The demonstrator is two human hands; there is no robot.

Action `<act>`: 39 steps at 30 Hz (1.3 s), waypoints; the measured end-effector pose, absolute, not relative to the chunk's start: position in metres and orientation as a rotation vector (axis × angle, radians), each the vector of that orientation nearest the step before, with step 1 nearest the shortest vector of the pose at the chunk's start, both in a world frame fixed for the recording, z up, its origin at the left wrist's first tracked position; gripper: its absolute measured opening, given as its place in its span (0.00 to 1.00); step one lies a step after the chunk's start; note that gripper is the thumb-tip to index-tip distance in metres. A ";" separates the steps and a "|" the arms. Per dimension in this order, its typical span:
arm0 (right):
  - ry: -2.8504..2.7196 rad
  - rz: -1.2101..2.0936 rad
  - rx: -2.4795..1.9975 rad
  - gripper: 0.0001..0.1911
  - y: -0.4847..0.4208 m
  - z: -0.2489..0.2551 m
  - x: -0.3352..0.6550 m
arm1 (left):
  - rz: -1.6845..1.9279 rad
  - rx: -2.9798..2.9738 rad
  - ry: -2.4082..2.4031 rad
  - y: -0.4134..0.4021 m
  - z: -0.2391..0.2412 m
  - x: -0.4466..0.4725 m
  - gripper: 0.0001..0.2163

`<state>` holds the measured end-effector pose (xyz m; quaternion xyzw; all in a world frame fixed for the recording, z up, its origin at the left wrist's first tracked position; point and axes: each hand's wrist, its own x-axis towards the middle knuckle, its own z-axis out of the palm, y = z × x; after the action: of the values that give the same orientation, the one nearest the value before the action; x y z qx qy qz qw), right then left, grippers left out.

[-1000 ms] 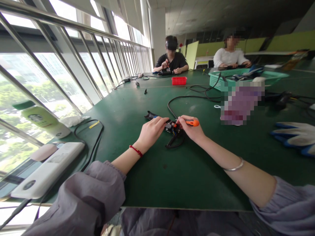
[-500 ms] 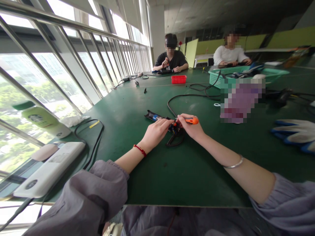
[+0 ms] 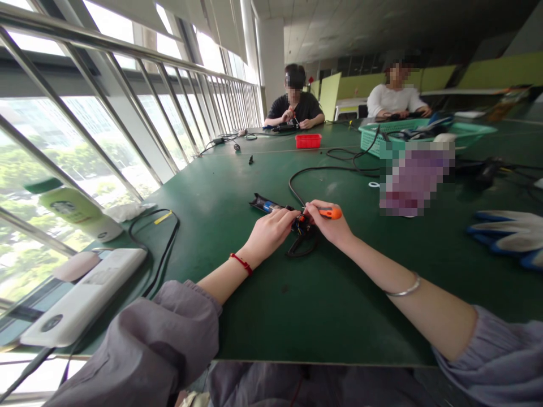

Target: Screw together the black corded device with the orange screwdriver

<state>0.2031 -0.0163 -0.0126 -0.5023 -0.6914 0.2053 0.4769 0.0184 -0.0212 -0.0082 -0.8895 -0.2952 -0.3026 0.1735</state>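
On the green table lies a black, tube-like electrical device (image 3: 265,204) with a blue part inside its casing and coloured wires bared at its near end. My left hand (image 3: 274,229) is closed over the device's middle, holding it against the table. My right hand (image 3: 328,220) grips a screwdriver (image 3: 331,212) with an orange handle, its fingers pinched low near the wired end. The screwdriver's tip is hidden by my fingers. A black cable (image 3: 303,171) runs from the device toward the back right, and a short dark loop lies below it.
Behind stand a red tray (image 3: 308,141) and a green basket (image 3: 371,141) of tools. Gloves (image 3: 509,232) lie at right; a power bank (image 3: 85,299) and a bottle (image 3: 76,209) at left, beside a metal railing. Two people sit across the table (image 3: 254,316).
Both hands hold nearly the same pose on the device and screwdriver. The whole view has shifted slightly. Across the table, the dark-shirted person's raised hand has come down a little.
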 end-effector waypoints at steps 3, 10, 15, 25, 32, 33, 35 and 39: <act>-1.701 0.483 -1.228 0.19 -0.019 -0.011 0.202 | -0.806 -2.529 -0.792 -0.021 -0.008 0.019 0.11; -1.619 0.464 -1.277 0.23 -0.018 -0.013 0.202 | -0.820 -2.489 -0.827 -0.020 -0.002 0.013 0.12; -1.422 0.322 -1.248 0.18 -0.027 0.005 0.208 | -0.760 -2.482 -1.116 -0.007 0.001 -0.004 0.15; -1.420 0.637 -0.900 0.11 -0.044 0.021 0.196 | -0.552 -2.537 -1.244 0.004 -0.009 -0.012 0.24; -1.377 0.575 -0.963 0.13 -0.046 0.024 0.195 | -0.522 -2.521 -1.281 0.000 -0.003 -0.009 0.24; -1.387 0.489 -0.975 0.14 -0.046 0.024 0.196 | -0.520 -2.551 -1.284 0.000 -0.003 -0.009 0.23; -1.395 0.395 -0.989 0.13 -0.046 0.025 0.197 | -0.522 -2.617 -1.300 0.001 -0.004 -0.009 0.23; -1.359 0.508 -0.982 0.08 -0.046 0.026 0.198 | -0.539 -2.668 -1.335 0.002 -0.004 -0.009 0.23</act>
<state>0.1980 -0.0462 0.0260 -0.4308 -0.5958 0.2226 0.6402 -0.0092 0.0021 -0.0042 -0.8788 -0.4396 -0.1775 0.0551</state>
